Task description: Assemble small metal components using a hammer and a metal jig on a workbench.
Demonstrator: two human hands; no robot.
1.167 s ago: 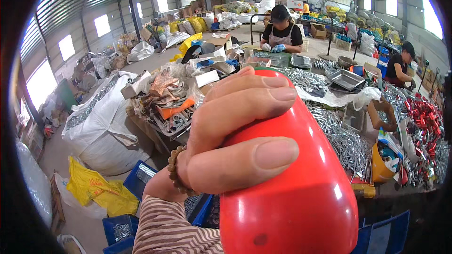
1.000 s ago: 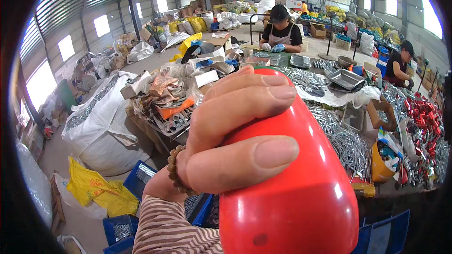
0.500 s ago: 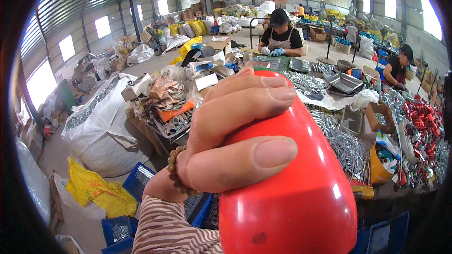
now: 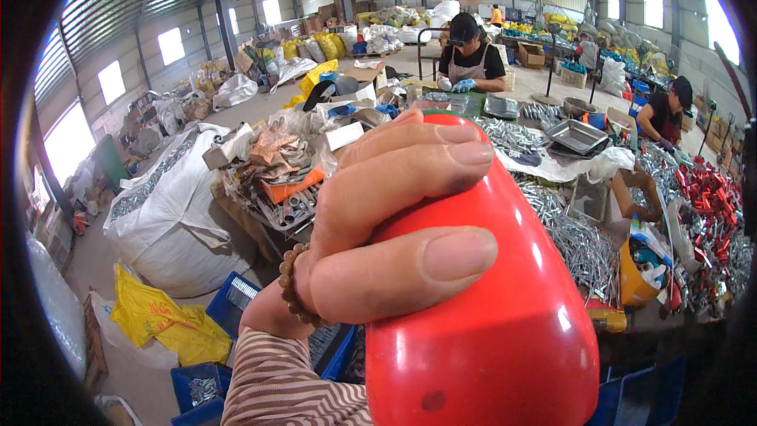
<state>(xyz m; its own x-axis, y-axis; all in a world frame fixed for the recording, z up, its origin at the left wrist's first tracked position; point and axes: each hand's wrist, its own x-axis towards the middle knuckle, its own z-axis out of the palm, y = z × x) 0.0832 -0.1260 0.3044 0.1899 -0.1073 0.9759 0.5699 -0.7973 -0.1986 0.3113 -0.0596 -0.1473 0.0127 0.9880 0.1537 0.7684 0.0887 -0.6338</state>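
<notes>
My left hand point(image 4: 394, 213) reaches in from the lower left, in a striped sleeve with a beaded bracelet at the wrist. Its thumb and fingers are closed around a glossy red object point(image 4: 489, 308), rounded at its lower end and narrower at the top, very close to the camera. The surface looks like smooth plastic with a small dark spot low down; I cannot make out what kind of thing it is. Behind it stretches a worktable heaped with shiny metal parts point(image 4: 579, 256). My right hand does not show.
Left of the table stands a big white sack point(image 4: 165, 237) of metal pieces. Blue bins point(image 4: 193, 390) and a yellow bag point(image 4: 162, 315) lie on the floor. A person point(image 4: 473, 63) in blue gloves works across the table; another person point(image 4: 666, 114) works at the right beside red parts point(image 4: 710, 197).
My left hand and the red object stay almost still. The person across the table has raised their head slightly. A dark rod has come into view at the far right.
</notes>
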